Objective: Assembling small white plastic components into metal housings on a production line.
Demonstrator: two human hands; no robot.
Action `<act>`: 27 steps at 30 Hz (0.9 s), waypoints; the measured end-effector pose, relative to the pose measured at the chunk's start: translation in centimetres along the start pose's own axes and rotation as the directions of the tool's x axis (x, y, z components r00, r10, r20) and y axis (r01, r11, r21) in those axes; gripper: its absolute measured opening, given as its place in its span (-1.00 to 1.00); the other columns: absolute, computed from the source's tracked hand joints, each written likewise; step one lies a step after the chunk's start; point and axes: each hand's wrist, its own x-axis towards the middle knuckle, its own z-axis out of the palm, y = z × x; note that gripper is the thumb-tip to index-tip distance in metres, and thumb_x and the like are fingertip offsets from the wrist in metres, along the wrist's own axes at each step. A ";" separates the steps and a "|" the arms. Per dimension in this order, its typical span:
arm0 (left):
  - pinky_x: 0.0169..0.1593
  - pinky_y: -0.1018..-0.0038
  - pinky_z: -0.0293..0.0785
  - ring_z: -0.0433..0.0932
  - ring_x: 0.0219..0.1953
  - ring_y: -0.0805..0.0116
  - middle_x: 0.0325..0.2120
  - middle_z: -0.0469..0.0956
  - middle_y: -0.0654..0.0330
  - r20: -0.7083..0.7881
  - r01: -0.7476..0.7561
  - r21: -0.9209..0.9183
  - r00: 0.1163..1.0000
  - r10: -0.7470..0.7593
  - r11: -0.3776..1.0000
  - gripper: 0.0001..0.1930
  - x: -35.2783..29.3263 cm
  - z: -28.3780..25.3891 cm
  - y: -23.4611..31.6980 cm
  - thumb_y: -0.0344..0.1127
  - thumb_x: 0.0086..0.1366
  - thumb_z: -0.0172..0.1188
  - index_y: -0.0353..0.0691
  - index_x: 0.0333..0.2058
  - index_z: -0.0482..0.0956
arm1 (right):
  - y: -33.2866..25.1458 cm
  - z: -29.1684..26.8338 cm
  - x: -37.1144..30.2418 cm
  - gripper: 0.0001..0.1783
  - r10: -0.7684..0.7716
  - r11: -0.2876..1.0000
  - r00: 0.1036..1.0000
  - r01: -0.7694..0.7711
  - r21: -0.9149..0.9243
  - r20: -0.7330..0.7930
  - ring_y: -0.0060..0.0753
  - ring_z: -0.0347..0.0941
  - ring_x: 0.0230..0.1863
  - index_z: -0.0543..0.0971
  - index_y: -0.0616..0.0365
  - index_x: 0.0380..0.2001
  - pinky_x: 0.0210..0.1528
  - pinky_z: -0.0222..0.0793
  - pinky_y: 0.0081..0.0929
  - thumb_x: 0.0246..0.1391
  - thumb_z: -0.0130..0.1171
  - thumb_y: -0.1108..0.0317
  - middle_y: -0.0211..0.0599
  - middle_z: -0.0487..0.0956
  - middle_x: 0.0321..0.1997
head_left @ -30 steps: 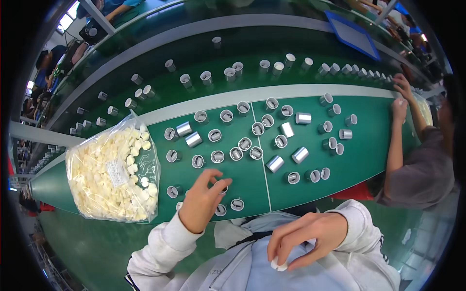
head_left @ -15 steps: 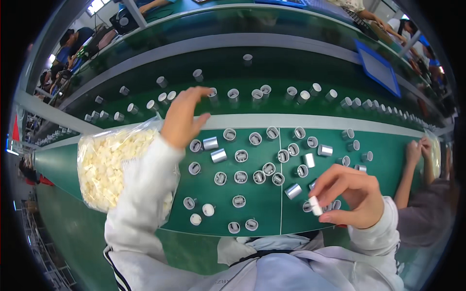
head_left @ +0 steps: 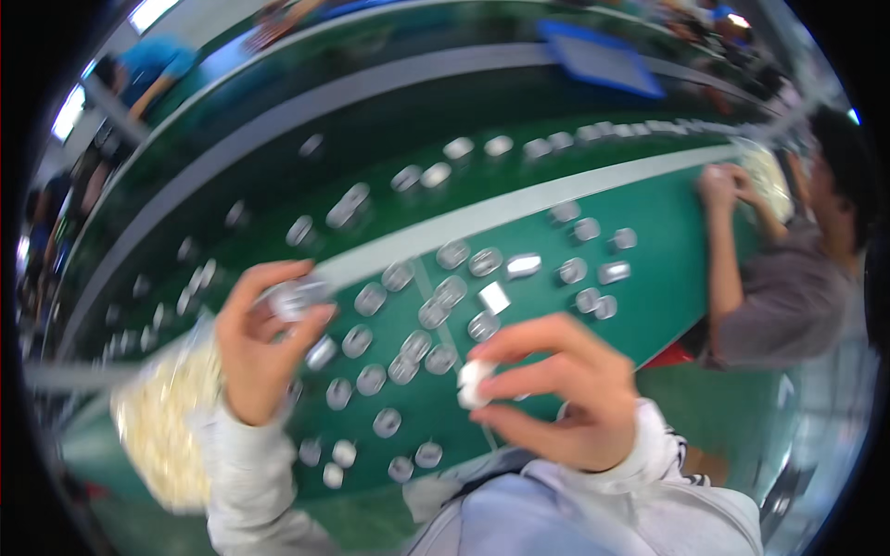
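Observation:
Between the thumb and fingers of my left hand (head_left: 255,357) is a silver metal cup (head_left: 295,297), raised over the far left part of the green table (head_left: 640,218). My right hand (head_left: 575,394) pinches a small white plastic piece (head_left: 473,384) above the near middle of the table. Motion blurs its exact shape. Around and beneath both hands stand several similar silver cups (head_left: 371,379), most with open tops showing something dark inside. A white-topped cup (head_left: 344,453) stands near the table's front edge.
A clear bag of cream-white pieces (head_left: 162,431) lies beside my left forearm. Beyond the table's pale rail (head_left: 528,199), a dark green belt carries a row of cups (head_left: 561,141). A blue-rimmed tray (head_left: 603,60) lies farther back. A co-worker (head_left: 783,287) sits at the right.
My left hand, empty before, has closed on a metal cup and come back from the belt. My right hand has moved left with the white piece. The whole view has turned and blurred.

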 end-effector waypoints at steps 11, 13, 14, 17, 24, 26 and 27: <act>-0.10 0.45 0.47 0.54 -0.08 0.20 -0.12 0.57 -0.03 0.070 -0.363 0.287 0.931 0.358 0.887 -0.51 -10.8 3.7 4.5 -0.63 -0.09 0.36 -0.43 -0.08 0.54 | -3.1 1.3 0.3 -0.62 -0.305 0.951 0.944 0.309 -0.010 0.124 -0.21 0.54 -0.21 0.63 0.19 -0.34 -0.20 0.45 -0.42 -0.36 0.44 0.62 -0.07 0.59 -0.13; -0.19 0.49 0.48 0.56 -0.14 0.23 -0.12 0.57 0.00 0.072 -0.389 0.320 0.919 0.387 0.864 -0.50 -11.3 4.3 5.0 -0.65 -0.09 0.35 -0.38 -0.07 0.55 | -3.1 1.2 0.1 -0.65 -0.414 0.905 0.898 0.423 -0.035 0.146 -0.21 0.52 -0.23 0.65 0.21 -0.36 -0.19 0.44 -0.41 -0.37 0.41 0.60 -0.10 0.59 -0.13; -0.28 0.53 0.49 0.57 -0.19 0.26 -0.12 0.56 0.03 0.070 -0.413 0.350 0.907 0.416 0.841 -0.48 -11.3 4.5 5.3 -0.67 -0.10 0.34 -0.33 -0.05 0.57 | -3.3 1.2 -0.1 -0.65 -0.414 0.906 0.900 0.422 -0.038 0.140 -0.21 0.52 -0.23 0.65 0.21 -0.36 -0.19 0.44 -0.41 -0.37 0.41 0.60 -0.10 0.59 -0.13; -0.21 0.48 0.53 0.58 -0.17 0.21 -0.11 0.55 0.01 0.102 -0.420 0.384 0.904 0.415 0.822 -0.49 -11.5 4.9 6.1 -0.68 -0.10 0.33 -0.37 -0.07 0.56 | -4.0 0.7 -0.4 -0.67 -0.416 0.900 0.899 0.428 -0.077 0.138 -0.23 0.51 -0.23 0.67 0.22 -0.38 -0.19 0.45 -0.42 -0.39 0.38 0.59 -0.16 0.60 -0.14; -0.38 0.58 0.41 0.57 -0.24 0.29 -0.16 0.60 -0.05 0.134 -0.492 0.396 0.866 0.481 0.775 -0.57 -11.8 4.6 5.8 -0.62 -0.03 0.31 -0.42 -0.09 0.57 | -4.2 0.6 -0.9 -0.64 -0.419 0.896 0.892 0.437 -0.083 0.171 -0.25 0.51 -0.22 0.69 0.23 -0.34 -0.21 0.44 -0.43 -0.38 0.39 0.58 -0.20 0.60 -0.15; -0.37 0.56 0.45 0.59 -0.25 0.27 -0.17 0.60 -0.09 0.148 -0.519 0.405 0.849 0.507 0.752 -0.57 -11.9 4.5 5.9 -0.62 -0.04 0.30 -0.44 -0.10 0.58 | -4.2 0.8 -0.9 -0.64 -0.424 0.894 0.888 0.442 -0.079 0.176 -0.25 0.51 -0.21 0.69 0.23 -0.33 -0.20 0.44 -0.42 -0.38 0.39 0.58 -0.19 0.59 -0.14; -0.37 0.56 0.45 0.59 -0.25 0.27 -0.17 0.60 -0.09 0.146 -0.519 0.406 0.849 0.507 0.752 -0.57 -11.9 4.5 5.9 -0.62 -0.04 0.30 -0.44 -0.10 0.58 | -4.3 1.0 -1.1 -0.64 -0.412 0.901 0.897 0.427 -0.075 0.159 -0.26 0.50 -0.20 0.69 0.21 -0.34 -0.20 0.43 -0.41 -0.37 0.41 0.57 -0.19 0.58 -0.12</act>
